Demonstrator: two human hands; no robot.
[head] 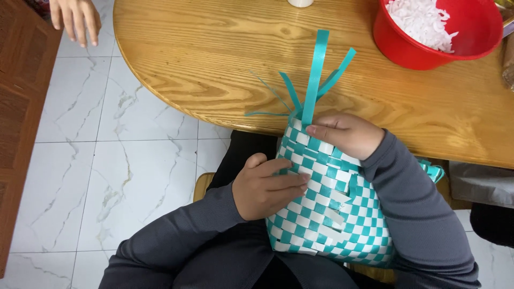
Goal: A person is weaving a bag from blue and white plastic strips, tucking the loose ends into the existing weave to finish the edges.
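A woven basket [326, 214] of teal and white plastic strips rests on my lap against the table's edge. Several loose teal strip ends [316, 75] stick up from its top over the wooden table [214, 59]. My left hand [265, 187] presses flat on the basket's left side, fingers laid across the weave. My right hand [345, 134] grips the upper part of the basket near the base of the loose strips, thumb and fingers pinching the weave. Both arms wear dark grey sleeves.
A red bowl [407, 48] holding white shreds stands at the table's far right. Another person's hand [75, 18] hangs at the top left above the white marble-tiled floor [123, 160]. A brown wooden cabinet [16, 134] runs along the left edge.
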